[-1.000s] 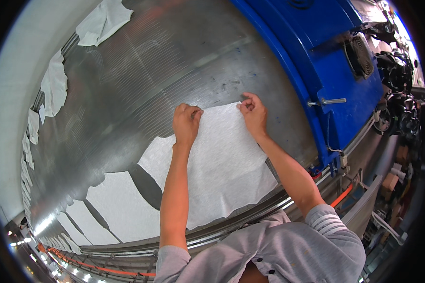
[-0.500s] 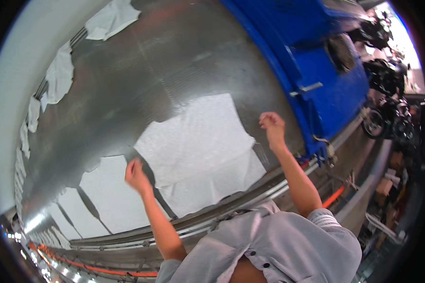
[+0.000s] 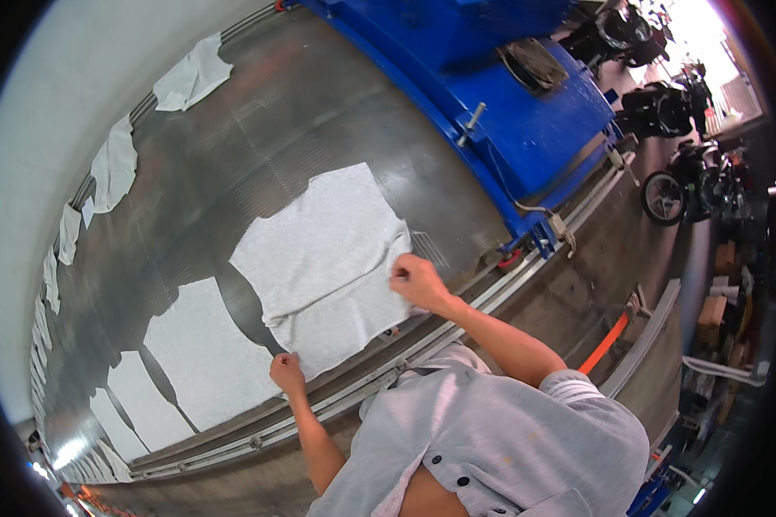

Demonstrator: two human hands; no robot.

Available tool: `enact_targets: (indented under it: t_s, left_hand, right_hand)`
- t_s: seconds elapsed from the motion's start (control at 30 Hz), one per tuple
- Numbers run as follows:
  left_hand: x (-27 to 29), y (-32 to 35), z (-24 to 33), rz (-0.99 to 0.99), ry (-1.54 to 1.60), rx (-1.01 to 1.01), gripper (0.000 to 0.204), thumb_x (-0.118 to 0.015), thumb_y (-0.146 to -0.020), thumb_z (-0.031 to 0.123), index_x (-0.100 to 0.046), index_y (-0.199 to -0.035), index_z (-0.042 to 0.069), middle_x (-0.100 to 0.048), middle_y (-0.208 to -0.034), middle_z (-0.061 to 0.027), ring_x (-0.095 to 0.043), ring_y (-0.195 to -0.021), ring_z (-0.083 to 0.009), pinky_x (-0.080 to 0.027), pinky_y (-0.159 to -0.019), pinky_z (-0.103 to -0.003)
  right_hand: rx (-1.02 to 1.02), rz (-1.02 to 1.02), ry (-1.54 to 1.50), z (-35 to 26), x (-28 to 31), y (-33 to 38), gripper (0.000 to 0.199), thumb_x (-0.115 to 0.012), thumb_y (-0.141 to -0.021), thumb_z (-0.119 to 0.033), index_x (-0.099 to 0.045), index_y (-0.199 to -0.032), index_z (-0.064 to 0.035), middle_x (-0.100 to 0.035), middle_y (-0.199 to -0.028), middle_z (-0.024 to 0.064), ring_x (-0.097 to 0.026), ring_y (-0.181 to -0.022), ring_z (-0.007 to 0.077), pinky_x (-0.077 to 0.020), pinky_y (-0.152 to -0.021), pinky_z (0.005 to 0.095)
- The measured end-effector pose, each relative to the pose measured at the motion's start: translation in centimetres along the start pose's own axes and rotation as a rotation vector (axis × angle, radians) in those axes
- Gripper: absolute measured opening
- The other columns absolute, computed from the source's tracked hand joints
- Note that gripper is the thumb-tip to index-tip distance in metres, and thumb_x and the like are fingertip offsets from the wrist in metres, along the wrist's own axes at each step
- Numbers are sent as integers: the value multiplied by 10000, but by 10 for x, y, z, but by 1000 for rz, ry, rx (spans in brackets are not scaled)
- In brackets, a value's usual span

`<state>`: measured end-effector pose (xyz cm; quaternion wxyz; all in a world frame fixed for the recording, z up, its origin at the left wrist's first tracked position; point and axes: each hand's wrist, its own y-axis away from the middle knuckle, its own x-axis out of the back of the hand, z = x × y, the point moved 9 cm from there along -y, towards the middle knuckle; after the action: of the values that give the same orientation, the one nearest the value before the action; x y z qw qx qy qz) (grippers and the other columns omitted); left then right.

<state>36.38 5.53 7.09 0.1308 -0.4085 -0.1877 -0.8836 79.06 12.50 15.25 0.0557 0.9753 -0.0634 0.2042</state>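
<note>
A pale grey-white knit garment panel point(image 3: 328, 233) lies on the metal table in front of me, with a crease running across its lower part. My left hand point(image 3: 287, 372) is closed in a pinch at its lower left corner. At the panel's right edge, my right hand point(image 3: 418, 283) has its fingers curled in and closed on the fabric. The lower hem sits loose near the table's front edge. To the left, another pale panel point(image 3: 205, 353) lies flat, with a narrower one point(image 3: 147, 396) beyond it.
The metal table point(image 3: 241, 155) has rails along its front edge. A blue machine point(image 3: 526, 121) stands across its right end. More pale fabric pieces point(image 3: 194, 73) hang along the far edge. Motorcycles point(image 3: 664, 112) and an orange bar point(image 3: 605, 343) are at the right.
Both hands have come down, the left to the panel's lower corner and the right in to its right edge. A crease now crosses the lower part of the panel. The view has turned.
</note>
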Motion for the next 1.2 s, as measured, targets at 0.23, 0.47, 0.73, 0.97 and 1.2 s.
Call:
enact_targets:
  t_s: [0.23, 0.47, 0.73, 0.97, 1.2]
  left_hand:
    - [19, 4, 20, -145, 1067, 254, 135, -572, -793, -10, -492, -730, 79, -490, -698, 27, -435, -637, -84, -371, -597, -273]
    - [101, 8, 86, -117, 1179, -3, 164, -522, -774, -33, -420, -768, 96, -507, -737, -4, -503, -709, -108, -442, -702, -276]
    - [157, 11, 91, 37, 1137, -59, 417, -509, -854, -37, -596, -1260, -74, -652, -1077, -169, -646, -967, -210, -517, -912, -324]
    - [141, 29, 76, -7, 1045, 7, 359, -615, -851, -39, -620, -1209, -67, -673, -1094, -152, -650, -995, -234, -531, -908, -350]
    - [112, 66, 42, -4, 898, 161, 348, -680, -760, -78, -682, -1108, -72, -677, -1031, -149, -627, -947, -214, -498, -894, -324]
  right_hand:
    - [-87, 38, -302, -96, 6, -6, 118, -667, -781, -32, -565, -824, 11, -602, -752, 56, -564, -700, 110, -485, -655, 287]
    - [-34, 209, -591, -86, 66, 27, 253, -568, -870, 82, -603, -1115, 28, -587, -967, 8, -535, -846, 52, -448, -745, 208]
    - [14, 297, -360, -94, 126, 44, 215, -556, -867, 61, -709, -1015, 25, -594, -887, -20, -498, -772, 51, -398, -718, 216]
    - [-181, 283, -491, -39, 129, 67, 189, -632, -842, 5, -709, -1012, 32, -553, -792, -55, -462, -717, 33, -355, -653, 201]
    - [-306, 301, -254, 7, 123, 100, 186, -729, -785, -30, -738, -970, -7, -499, -775, -40, -409, -664, 54, -349, -589, 240]
